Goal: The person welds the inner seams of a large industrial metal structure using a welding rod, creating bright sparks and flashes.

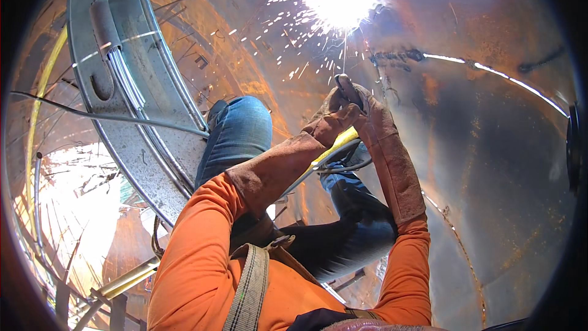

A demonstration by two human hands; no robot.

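Note:
Both my hands wear brown leather gauntlets and are raised together in front of me, fingers closed. My right hand point(372, 110) is wrapped round a welding electrode holder, mostly hidden by the gloves. Pressed against it, my left hand point(331, 113) closes on the same holder from the left side. A thin welding electrode point(345, 55) stands up from between the gloves. Its far end disappears into a blinding white arc point(343, 3) on the curved steel wall point(490, 165), and sparks spray mostly leftward and down. Below the gloves run yellow and dark cables point(343, 141).
At left a long curved metal channel point(162, 165) carries a tube point(105, 24) with several electrodes point(125, 76) sticking out. A grey cable point(110, 116) crosses it. A yellow hose point(46, 73) runs farther left. My bent knee point(239, 129) is near the channel. Right of the arc, light shines through a seam point(520, 83).

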